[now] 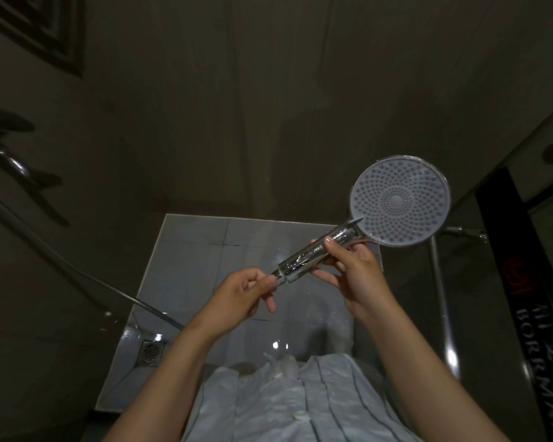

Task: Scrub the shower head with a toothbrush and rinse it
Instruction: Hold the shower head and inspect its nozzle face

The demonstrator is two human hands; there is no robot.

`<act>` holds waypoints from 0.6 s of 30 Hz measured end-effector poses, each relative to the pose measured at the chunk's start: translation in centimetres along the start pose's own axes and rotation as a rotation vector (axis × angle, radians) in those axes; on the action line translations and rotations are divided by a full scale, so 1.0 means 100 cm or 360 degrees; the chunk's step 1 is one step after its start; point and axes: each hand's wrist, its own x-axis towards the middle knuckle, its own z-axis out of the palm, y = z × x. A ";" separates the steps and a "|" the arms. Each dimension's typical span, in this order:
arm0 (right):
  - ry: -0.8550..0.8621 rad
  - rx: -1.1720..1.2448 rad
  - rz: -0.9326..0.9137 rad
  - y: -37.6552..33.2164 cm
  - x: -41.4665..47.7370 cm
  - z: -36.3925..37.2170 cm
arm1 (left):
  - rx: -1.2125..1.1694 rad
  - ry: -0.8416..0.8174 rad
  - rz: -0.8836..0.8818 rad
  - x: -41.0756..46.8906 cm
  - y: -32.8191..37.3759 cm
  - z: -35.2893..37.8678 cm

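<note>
Both my forearms were bare, no sleeves, no watch, no rings on my left hand (237, 296) or right hand (353, 275). Nails were short and plain. At 6 o'clock was my shirt (288, 406): pale, thin dark vertical stripes, small white button.

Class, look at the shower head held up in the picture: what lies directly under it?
Under the shower head you see wet floor tiles and a metal bar. The right hand grips its handle, hiding part of it.

open space above tiled floor (205, 250), hose (77, 275) left, glass panel (524, 173) right
</note>
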 end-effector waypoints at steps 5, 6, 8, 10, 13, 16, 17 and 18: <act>-0.0018 0.0003 -0.0014 -0.001 0.002 0.001 | 0.0131 -0.0059 -0.0066 0.001 0.004 -0.001; -0.0024 0.0002 -0.0015 -0.002 0.003 0.001 | 0.0122 -0.0051 -0.0105 0.002 0.003 -0.001; -0.0032 -0.0005 -0.0018 -0.002 0.004 0.002 | 0.0087 -0.0018 -0.0151 0.004 0.000 -0.001; -0.0040 -0.0011 -0.0025 -0.002 0.004 0.002 | 0.0065 0.0024 -0.0098 0.005 -0.003 -0.002; -0.0028 -0.0008 -0.0024 -0.002 0.005 0.001 | 0.0091 0.0104 -0.0034 0.006 -0.005 -0.004; 0.0003 0.0025 -0.0006 -0.003 0.006 0.000 | 0.0109 0.0152 0.0017 0.008 -0.007 -0.006; 0.0009 0.0026 -0.0007 -0.004 0.006 0.000 | 0.0102 0.0150 0.0025 0.009 -0.007 -0.006; 0.0011 0.0027 -0.0007 -0.004 0.006 0.000 | 0.0090 0.0139 0.0022 0.009 -0.006 -0.005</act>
